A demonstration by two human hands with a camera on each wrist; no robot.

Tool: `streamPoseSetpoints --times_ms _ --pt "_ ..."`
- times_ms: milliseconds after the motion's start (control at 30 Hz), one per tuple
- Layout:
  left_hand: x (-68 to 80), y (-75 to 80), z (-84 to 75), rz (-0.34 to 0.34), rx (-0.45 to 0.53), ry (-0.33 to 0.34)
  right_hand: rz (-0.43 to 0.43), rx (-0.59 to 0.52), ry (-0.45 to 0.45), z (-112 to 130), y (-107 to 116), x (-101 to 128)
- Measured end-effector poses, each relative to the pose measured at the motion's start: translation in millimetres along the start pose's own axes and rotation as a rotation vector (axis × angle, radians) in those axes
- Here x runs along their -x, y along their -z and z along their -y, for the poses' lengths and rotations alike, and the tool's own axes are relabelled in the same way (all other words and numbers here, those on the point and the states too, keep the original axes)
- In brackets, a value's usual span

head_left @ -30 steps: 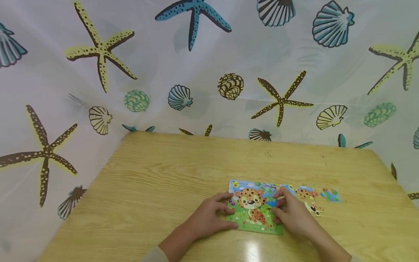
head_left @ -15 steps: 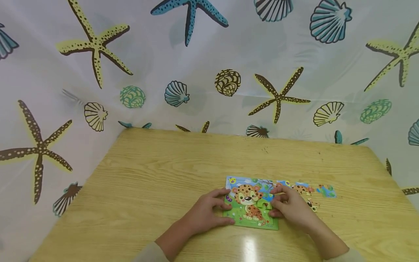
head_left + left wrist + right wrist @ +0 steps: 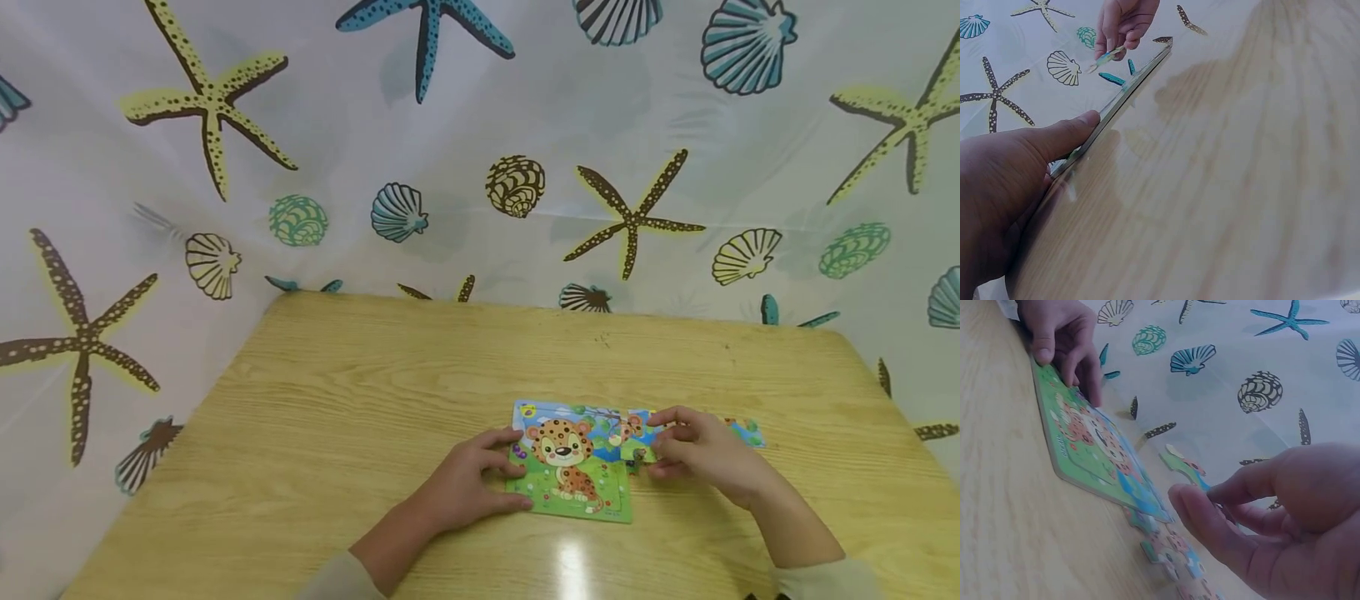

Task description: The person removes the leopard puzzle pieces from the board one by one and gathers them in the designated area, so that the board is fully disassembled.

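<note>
A puzzle board (image 3: 558, 492) with a cartoon leopard on a green and blue ground lies flat on the table. My left hand (image 3: 480, 479) rests at its left edge, thumb near the lower corner and fingers spread along the side. In the left wrist view that thumb lies against the board's edge. My right hand (image 3: 701, 450) pinches a puzzle piece (image 3: 1186, 465) between thumb and fingers, raised just right of the board. Blue, green and orange-spotted colours show on the piece. Below it in the right wrist view lie loose puzzle pieces (image 3: 1160, 550), partly covered by the hand.
Another loose puzzle piece (image 3: 746, 431) lies on the wooden table (image 3: 375, 383), right of my right hand. A white curtain (image 3: 450, 150) printed with starfish and shells hangs behind the table and along both sides.
My right hand has lifted a puzzle piece from the board's right side and carried it rightward, over the loose pieces. The left hand stays at the board's left edge. The head view has shifted slightly.
</note>
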State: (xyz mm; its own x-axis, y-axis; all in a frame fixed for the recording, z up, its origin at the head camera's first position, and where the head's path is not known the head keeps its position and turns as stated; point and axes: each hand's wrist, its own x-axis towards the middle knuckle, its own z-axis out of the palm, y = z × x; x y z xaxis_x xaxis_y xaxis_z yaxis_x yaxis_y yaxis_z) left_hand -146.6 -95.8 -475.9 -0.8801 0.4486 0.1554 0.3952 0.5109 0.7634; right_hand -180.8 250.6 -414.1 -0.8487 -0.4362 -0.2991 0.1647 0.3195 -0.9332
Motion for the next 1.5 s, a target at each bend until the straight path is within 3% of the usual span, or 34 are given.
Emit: streamPoseSetpoints --times_ms 233,667,1500 --pt "-0.8 0.1 3.6 -0.004 -0.015 0.022 0.069 0.023 0.009 -4.9 22.6 3.7" --pt "-1.5 -5.1 -0.6 -0.005 0.002 0.006 0.022 0.023 0.014 -19.5 80.9 26.9" --pt "-2.6 -5.3 3.3 -0.026 -0.009 -0.018 0.075 0.117 -0.073 -35.2 113.1 39.0"
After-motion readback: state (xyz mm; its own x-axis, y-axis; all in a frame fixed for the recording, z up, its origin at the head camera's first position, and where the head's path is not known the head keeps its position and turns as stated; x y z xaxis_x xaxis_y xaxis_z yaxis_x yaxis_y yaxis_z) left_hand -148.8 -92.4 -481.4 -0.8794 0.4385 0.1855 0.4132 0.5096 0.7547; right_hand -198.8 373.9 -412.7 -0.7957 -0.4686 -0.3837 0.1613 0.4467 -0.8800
